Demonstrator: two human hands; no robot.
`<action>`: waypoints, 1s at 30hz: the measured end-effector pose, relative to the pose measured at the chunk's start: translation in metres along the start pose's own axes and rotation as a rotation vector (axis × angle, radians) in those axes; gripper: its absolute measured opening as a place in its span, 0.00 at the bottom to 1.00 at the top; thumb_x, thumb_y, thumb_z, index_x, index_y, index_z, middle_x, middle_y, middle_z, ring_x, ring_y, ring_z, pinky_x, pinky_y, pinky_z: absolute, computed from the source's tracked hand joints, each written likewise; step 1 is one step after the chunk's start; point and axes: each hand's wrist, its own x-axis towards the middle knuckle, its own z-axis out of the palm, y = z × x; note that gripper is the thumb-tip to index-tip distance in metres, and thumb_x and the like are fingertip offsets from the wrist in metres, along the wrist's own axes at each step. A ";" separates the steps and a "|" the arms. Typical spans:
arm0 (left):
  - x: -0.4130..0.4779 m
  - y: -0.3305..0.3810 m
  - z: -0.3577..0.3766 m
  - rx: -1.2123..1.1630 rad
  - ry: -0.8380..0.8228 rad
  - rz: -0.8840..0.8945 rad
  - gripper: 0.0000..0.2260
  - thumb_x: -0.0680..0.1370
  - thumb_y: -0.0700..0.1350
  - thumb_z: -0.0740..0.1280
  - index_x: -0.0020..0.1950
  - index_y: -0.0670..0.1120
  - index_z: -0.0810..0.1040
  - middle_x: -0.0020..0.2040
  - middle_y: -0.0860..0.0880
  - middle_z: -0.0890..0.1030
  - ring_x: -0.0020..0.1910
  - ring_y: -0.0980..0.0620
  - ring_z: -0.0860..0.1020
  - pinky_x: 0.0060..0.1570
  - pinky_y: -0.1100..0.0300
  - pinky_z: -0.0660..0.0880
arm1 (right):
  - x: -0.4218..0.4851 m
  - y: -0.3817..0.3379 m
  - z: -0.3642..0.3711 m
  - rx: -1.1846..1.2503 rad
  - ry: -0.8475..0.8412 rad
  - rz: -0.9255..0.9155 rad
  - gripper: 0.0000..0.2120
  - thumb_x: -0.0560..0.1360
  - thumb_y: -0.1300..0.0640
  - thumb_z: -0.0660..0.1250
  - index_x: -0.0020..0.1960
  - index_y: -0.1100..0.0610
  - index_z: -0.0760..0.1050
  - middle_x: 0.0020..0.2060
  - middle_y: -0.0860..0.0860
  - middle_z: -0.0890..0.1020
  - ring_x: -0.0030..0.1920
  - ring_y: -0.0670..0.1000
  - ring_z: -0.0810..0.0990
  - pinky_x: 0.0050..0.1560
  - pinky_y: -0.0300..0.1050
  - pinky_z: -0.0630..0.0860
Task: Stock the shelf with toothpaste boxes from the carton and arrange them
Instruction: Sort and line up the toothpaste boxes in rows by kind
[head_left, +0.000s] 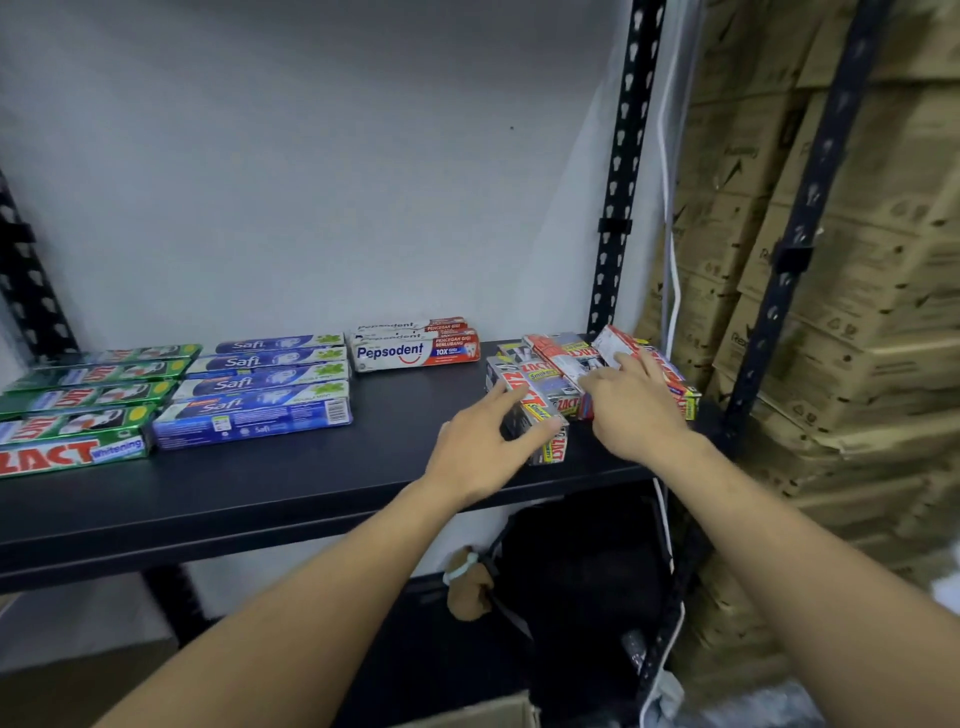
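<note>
We've got both hands at the right end of the shelf (311, 493), on the loose heap of red boxes (563, 358). These lie crooked and fanned out, some overlapping, w/ long axes running roughly front-to-back, each skewed a bit differently. That's what matters here: the neat rows to the left, i.e. the green boxes (78, 400), Safi (260, 387) and Pepsodent (415, 353), all lie w/ long axes left-to-right, parallel to the shelf's front edge. So the red ones are approx a quarter turn off.

The left hand (483, 447) grips the front box (527, 397), fingers on its left side, thumb curled onto its near-right side. That box sits nearest the shelf's edge, its near end pointing toward us and a bit right. The right hand (634, 410) lies on top of the heap just beside, fingers mostly straight, tips touching the right-most box (615, 340); it holds nothing.

The left hand is nearer the gap btwn Pepsodent and the heap, so we'd judge it's the one to turn the front box & slide it left while the right hand steadies the rest. A cardboard flap (488, 713) shows at bottom, prob the carton.
</note>
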 end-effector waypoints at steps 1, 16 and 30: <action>0.000 0.000 0.000 -0.005 0.008 -0.014 0.36 0.70 0.75 0.60 0.74 0.59 0.69 0.78 0.59 0.63 0.75 0.55 0.66 0.72 0.47 0.64 | -0.003 0.001 0.000 -0.003 0.010 -0.006 0.19 0.74 0.57 0.60 0.64 0.53 0.75 0.62 0.50 0.78 0.70 0.58 0.65 0.75 0.57 0.46; 0.002 0.000 -0.004 -0.033 -0.035 -0.032 0.31 0.75 0.68 0.64 0.75 0.57 0.68 0.77 0.58 0.65 0.70 0.52 0.72 0.70 0.51 0.69 | -0.054 0.002 0.009 0.163 0.369 0.153 0.12 0.75 0.45 0.67 0.45 0.53 0.78 0.44 0.48 0.79 0.50 0.55 0.73 0.50 0.51 0.69; 0.000 -0.003 0.001 -0.112 0.002 -0.115 0.42 0.65 0.77 0.63 0.74 0.56 0.71 0.66 0.56 0.79 0.65 0.56 0.77 0.66 0.51 0.73 | -0.052 -0.023 0.011 0.488 0.208 0.316 0.23 0.79 0.54 0.66 0.72 0.56 0.69 0.67 0.55 0.74 0.63 0.58 0.75 0.60 0.54 0.74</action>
